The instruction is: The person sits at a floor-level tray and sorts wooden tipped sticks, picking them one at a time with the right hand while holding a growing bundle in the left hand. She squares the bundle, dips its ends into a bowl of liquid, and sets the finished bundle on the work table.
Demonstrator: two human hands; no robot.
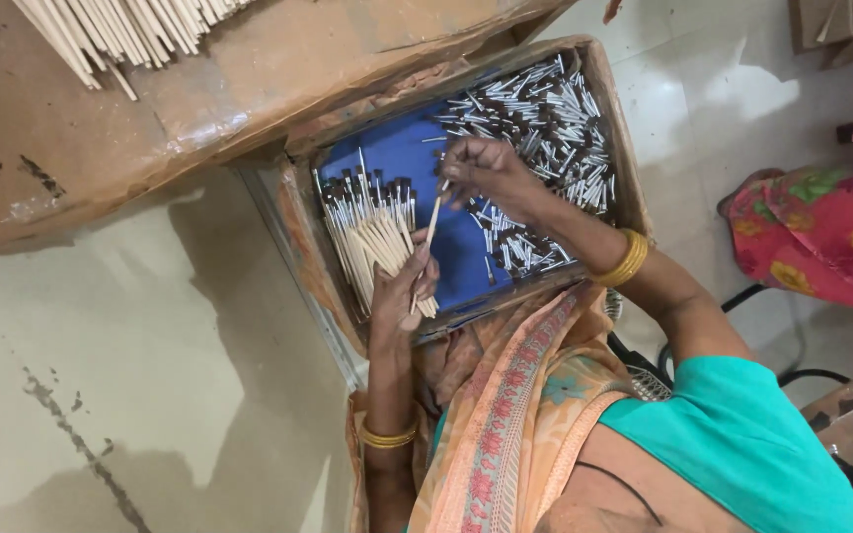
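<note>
Left hand clamped on one stick bundle, right hand pinching one stick, one tray

Blue-lined tray, pale wooden sticks, teal blouse, orange patterned sari

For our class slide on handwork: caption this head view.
Left hand grips a bundle of thin sticks; right hand holds one stick over a blue-lined tray.

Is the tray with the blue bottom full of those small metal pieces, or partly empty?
Partly empty. The small metal pieces crowd the tray's far right side, while bare blue bottom shows through the middle, between them and the sticks the left hand holds.
</note>
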